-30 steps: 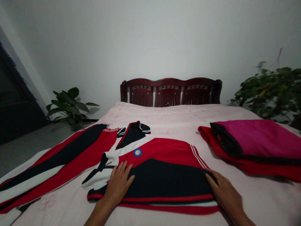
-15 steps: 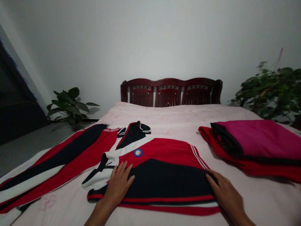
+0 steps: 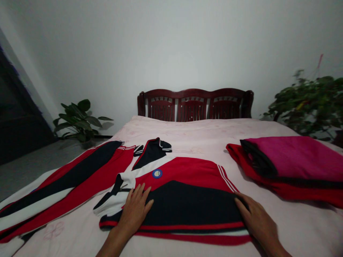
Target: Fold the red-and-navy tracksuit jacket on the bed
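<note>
A shirt with red, dark navy and white panels point(image 3: 198, 203) lies folded on the bed, its white collar point(image 3: 128, 180) to the left and a round blue badge point(image 3: 157, 174) on the red part. My left hand point(image 3: 136, 208) rests flat on it below the collar, fingers stretched out. At the right edge, beside the white stripes, my right hand point(image 3: 258, 216) touches the fabric with thumb and forefinger extended; its other fingers are hidden. Behind the collar is a navy sleeve-like piece with striped trim point(image 3: 152, 150).
Red, navy and white trousers-like clothing point(image 3: 80, 178) stretches across the left of the bed. Folded magenta and red fabric point(image 3: 297, 157) is stacked on the right. A pink sheet point(image 3: 209, 134) covers the bed, with a dark wooden headboard point(image 3: 191, 94). Potted plants point(image 3: 77, 117) stand at both sides.
</note>
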Demonstrator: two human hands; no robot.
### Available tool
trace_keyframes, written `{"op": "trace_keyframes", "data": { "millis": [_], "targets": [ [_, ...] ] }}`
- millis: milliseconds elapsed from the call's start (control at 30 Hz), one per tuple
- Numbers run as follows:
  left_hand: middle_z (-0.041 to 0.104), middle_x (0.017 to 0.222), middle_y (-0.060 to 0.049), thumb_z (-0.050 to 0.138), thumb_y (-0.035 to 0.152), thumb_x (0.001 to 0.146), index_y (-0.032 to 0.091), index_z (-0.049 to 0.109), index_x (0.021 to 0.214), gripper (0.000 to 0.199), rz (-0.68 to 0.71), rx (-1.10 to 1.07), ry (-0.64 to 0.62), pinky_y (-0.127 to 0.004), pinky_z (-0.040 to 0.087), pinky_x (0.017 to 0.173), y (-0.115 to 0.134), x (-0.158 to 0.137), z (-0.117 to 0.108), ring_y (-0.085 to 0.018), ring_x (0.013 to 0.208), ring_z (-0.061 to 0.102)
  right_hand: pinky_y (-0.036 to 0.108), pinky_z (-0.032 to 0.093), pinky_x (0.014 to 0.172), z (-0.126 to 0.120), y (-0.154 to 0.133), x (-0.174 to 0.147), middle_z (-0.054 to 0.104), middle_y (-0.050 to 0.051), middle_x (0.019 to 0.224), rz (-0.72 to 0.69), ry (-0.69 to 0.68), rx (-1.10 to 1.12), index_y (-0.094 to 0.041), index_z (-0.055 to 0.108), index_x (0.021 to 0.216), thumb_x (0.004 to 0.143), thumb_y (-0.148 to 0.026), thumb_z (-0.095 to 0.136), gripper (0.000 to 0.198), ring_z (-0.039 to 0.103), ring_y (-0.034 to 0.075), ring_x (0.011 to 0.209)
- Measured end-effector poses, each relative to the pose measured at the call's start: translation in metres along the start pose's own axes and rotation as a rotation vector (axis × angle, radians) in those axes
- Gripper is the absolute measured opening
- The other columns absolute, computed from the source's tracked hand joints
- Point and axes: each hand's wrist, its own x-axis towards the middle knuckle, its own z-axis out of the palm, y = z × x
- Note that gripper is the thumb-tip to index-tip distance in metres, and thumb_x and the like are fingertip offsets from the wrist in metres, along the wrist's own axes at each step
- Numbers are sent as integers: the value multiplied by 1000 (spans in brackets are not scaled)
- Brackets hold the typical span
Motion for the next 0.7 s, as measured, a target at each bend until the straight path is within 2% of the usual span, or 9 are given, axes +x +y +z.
{"op": "trace_keyframes", "data": {
  "millis": [233,700],
  "targets": [
    [50,148,-11,49,41,94,24,53,139,48,6,0,27,-51,31,115,-1,0,4,-28,139,43,46,41,106,4,6,2,65,3,125,1,5,-16,-29,63,120,86,-61,37,53,57,27,120],
    [49,149,-10,49,41,95,25,52,140,49,-7,-13,5,-50,29,116,0,-1,1,-27,140,41,44,38,108,2,3,0,64,4,127,7,-21,-16,-28,62,121,87,-61,34,56,54,26,122]
  ]
}}
